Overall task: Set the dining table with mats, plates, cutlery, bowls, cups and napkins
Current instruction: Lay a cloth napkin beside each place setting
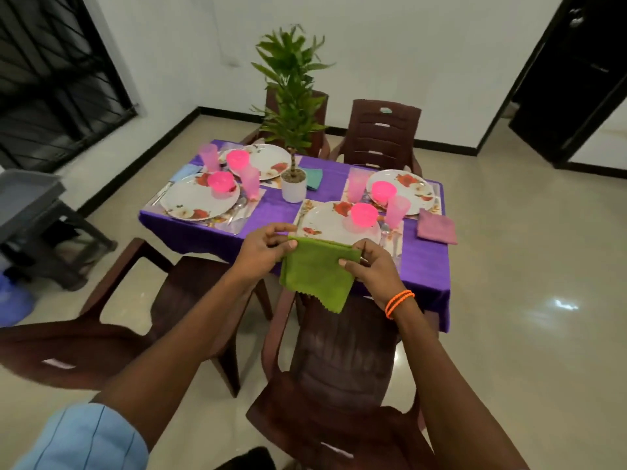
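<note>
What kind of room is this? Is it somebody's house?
Probably a home dining room. A table with a purple cloth is laid with flowered plates, pink cups and bowls, brown plastic chairs stand around it, and a potted plant sits in the middle.

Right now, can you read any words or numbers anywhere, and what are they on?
No readable text anywhere.
Sticker on the far chair: too small and blurred to read.
Pale sticker on the near left chair: blurred, no letters visible.
The plates carry only flower pictures, no words.
</note>
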